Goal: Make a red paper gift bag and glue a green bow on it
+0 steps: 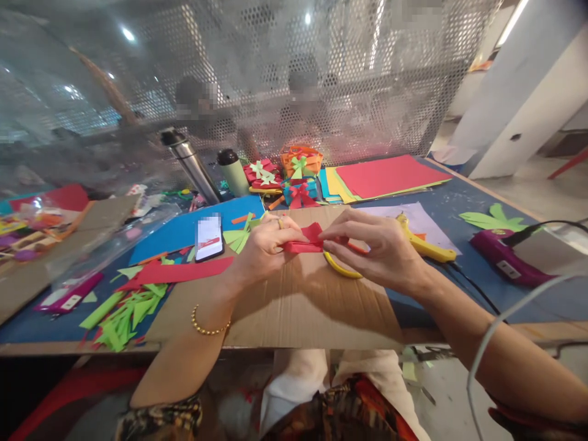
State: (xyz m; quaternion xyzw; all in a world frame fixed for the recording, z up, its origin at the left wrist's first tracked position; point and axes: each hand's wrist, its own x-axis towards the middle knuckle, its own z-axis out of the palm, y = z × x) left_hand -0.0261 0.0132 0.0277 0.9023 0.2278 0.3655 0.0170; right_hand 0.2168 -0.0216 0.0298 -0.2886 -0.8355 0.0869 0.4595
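A folded piece of red paper (pixel 303 244) is held above the cardboard sheet (pixel 294 306). My left hand (pixel 271 245), closed, grips its left part between thumb and fingers. The fingers of my right hand (pixel 376 245) pinch its right end. Below my right hand a yellow curved loop (pixel 342 266), perhaps a scissors handle, lies on the cardboard; the rest of it is hidden. Right of that hand lies a yellow glue gun (pixel 427 245) with a black cord. A red paper strip (pixel 184 272) rests by my left wrist.
Green paper scraps (pixel 133 315) lie at the left, near a phone (pixel 209 239) on blue paper (pixel 160 236). Behind stand a steel flask (pixel 193 165), a green bottle (pixel 233 174), small paper baskets (pixel 301 160) and stacked coloured sheets (pixel 390 174). A purple power strip (pixel 509 260) sits right.
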